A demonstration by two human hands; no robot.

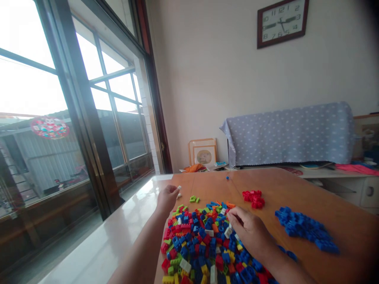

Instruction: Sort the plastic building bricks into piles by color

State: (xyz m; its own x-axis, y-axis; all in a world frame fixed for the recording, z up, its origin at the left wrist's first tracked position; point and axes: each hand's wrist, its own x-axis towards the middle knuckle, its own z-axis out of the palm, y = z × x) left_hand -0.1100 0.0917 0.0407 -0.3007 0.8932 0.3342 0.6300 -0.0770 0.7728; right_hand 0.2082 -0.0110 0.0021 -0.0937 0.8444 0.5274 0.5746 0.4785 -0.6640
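A big mixed heap of toy building bricks in red, blue, green, yellow, white and orange spreads over the wooden table in front of me. Beyond its far left corner, my left hand pinches a small white brick between thumb and fingertips. Another white piece lies just below those fingertips. My right hand is at the heap's right edge with thumb and fingers drawn together. Whatever is between them, if anything, is hidden. A few light green bricks lie apart behind the heap.
On the right of the table lie a small red brick group and a longer blue brick group. A single blue piece sits near the far edge. Behind stand a cloth-covered object and framed pictures; windows line the left.
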